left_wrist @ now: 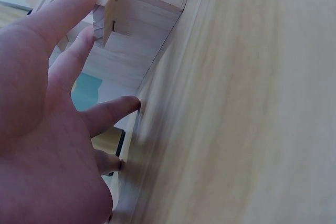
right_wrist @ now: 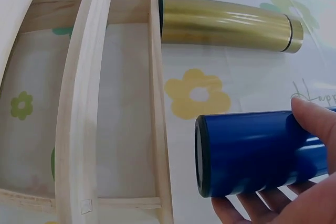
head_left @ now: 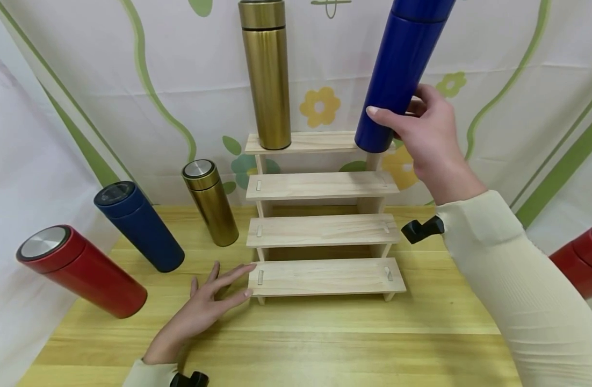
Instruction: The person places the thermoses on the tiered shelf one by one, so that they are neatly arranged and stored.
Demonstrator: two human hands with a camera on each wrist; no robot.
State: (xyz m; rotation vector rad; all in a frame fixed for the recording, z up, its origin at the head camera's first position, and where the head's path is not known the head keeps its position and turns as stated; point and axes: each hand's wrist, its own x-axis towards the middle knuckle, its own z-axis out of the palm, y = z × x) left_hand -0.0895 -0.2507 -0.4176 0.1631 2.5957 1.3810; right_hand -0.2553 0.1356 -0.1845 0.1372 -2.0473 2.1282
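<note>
My right hand (head_left: 433, 140) grips a tall blue thermos bottle (head_left: 397, 75) near its base, thumb in front and fingers behind. In the right wrist view the bottle's dark-rimmed bottom (right_wrist: 201, 156) faces the top shelf's edge (right_wrist: 160, 103), with a gap between them. A tall gold thermos (head_left: 267, 80) stands on the left end of the top shelf (head_left: 320, 141) of a four-step wooden rack. My left hand (head_left: 204, 312) is spread beside the lowest step (head_left: 325, 278), its thumb and index fingertips at the step's left end; other fingertips are down at the tabletop in the left wrist view.
Left of the rack stand a small gold thermos (head_left: 211, 207), a dark blue one (head_left: 141, 228) and a red one (head_left: 85, 274). Another red thermos (head_left: 583, 263) is at the far right. A patterned curtain (head_left: 180, 64) hangs behind the wooden table (head_left: 301, 344).
</note>
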